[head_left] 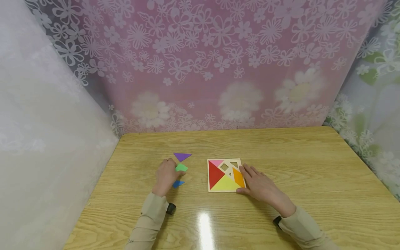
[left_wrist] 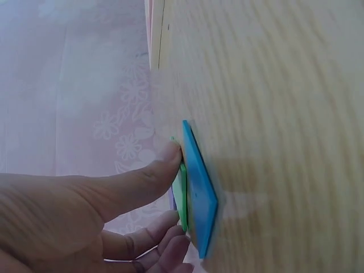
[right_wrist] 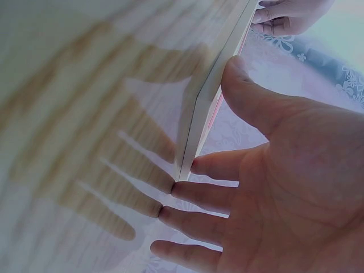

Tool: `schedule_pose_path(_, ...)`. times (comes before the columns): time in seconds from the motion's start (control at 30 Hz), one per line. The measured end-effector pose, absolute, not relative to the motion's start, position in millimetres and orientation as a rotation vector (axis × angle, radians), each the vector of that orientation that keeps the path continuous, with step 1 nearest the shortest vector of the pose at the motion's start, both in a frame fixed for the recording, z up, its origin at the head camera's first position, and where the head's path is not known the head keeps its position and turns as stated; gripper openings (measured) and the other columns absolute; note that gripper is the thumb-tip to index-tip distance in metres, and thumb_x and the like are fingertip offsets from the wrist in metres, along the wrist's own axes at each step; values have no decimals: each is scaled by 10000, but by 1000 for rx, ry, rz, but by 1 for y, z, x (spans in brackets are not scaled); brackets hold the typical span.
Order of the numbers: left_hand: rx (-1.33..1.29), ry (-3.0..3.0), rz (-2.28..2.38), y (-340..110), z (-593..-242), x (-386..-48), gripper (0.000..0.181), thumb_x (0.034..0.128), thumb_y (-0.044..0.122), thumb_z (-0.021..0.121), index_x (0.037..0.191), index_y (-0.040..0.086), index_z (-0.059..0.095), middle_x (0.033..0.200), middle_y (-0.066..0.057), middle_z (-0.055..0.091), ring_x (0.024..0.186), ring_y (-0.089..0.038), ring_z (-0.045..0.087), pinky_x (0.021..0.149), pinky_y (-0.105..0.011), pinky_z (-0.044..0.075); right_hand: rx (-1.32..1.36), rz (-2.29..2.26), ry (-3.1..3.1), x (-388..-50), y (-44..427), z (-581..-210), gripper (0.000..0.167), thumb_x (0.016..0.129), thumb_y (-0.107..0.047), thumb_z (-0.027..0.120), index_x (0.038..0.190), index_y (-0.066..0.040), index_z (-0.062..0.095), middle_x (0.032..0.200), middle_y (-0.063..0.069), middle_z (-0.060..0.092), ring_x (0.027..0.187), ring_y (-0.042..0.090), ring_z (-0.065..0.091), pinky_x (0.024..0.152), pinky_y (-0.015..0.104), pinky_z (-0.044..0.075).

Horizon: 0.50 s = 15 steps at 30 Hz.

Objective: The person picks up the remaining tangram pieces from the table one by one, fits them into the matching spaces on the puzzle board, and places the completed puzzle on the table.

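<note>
Observed left hand (head_left: 165,176) with thumb and fingers pinched narrowly on green piece (head_left: 181,167), located left of puzzle board (head_left: 228,160), between purple triangle (head_left: 182,157) and blue piece (head_left: 178,184) on bench (head_left: 281,156). Observed right hand (head_left: 261,184) with fingers spread, touching board's right edge. Noted in board: red triangle (head_left: 215,174), yellow triangle (head_left: 225,184), pink triangle (head_left: 215,162), orange parallelogram (head_left: 238,177).

My head view looks down at the board (head_left: 227,161). Low wrist views share its edge, right one nearer.
</note>
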State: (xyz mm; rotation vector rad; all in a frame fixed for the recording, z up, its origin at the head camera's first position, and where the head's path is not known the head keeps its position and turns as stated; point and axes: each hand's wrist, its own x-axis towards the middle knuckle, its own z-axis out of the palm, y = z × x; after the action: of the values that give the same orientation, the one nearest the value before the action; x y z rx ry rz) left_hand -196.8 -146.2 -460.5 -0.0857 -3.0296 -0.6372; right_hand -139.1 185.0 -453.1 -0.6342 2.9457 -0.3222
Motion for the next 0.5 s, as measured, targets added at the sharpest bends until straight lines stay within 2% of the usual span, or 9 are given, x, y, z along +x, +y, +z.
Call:
schedule_pose_path(0.17,-102,-3025,-669,-146,-455,-196,392,795,285,882,918,-31,686,833,-123,610,743,-245,590,629,-372,527,-640,-311,2953,-140,185,-451,853,926,-463,694,1506,81,387,1533,311,393,1379,520,407,1041,661,404)
schedule_pose_path(0.33,-79,-3020,-727,-146,-453,-196,359,789,253,888,961,11,686,863,-107,621,774,-240,600,662,-386,529,-641,-313,2948,-140,185,-450,857,924,-468,693,1506,81,386,1533,312,391,1381,521,403,1042,662,402)
schedule_pose_path(0.43,-87,-3002,-746,-147,-454,-196,302,822,231,859,975,23,701,875,-89,638,764,-211,592,652,-356,514,-644,-306,2947,-140,185,-450,858,925,-473,690,1504,83,389,1531,313,394,1379,519,407,1041,659,404)
schedule_pose_path(0.5,-92,-2982,-750,-147,-456,-197,239,857,211,821,963,27,710,850,-73,653,707,-176,574,599,-308,483,-646,-302,2950,-141,185,-451,855,926,-471,690,1503,84,390,1530,312,396,1377,516,411,1040,658,406)
